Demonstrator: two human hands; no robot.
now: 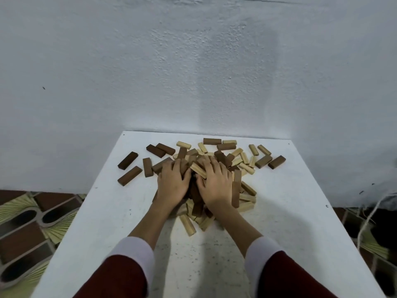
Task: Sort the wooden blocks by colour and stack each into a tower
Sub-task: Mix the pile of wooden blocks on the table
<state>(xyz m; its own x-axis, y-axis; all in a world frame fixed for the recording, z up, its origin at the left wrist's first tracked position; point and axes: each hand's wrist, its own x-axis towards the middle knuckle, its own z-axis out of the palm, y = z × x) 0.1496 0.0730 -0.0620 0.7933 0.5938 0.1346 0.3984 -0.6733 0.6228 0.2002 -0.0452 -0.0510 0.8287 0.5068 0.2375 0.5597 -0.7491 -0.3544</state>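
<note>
Wooden blocks, dark brown and pale, lie as one mixed heap (206,181) mid-table (290,222). Left hand (171,184) and right hand (217,186) rest on the heap, fingers spread and relaxed, grasping nothing. Risk: pushing may scatter outlying dark blocks (129,175) off the left edge.

White worktop (290,222), speckled surface.
Mixed heap of blocks (214,168) at centre; dark blocks (130,175) scattered left, pale blocks (187,225) at the near edge.

Both arms wear dark red sleeves (285,276) over what look like white cuffs (135,250); forearms bare.
</note>
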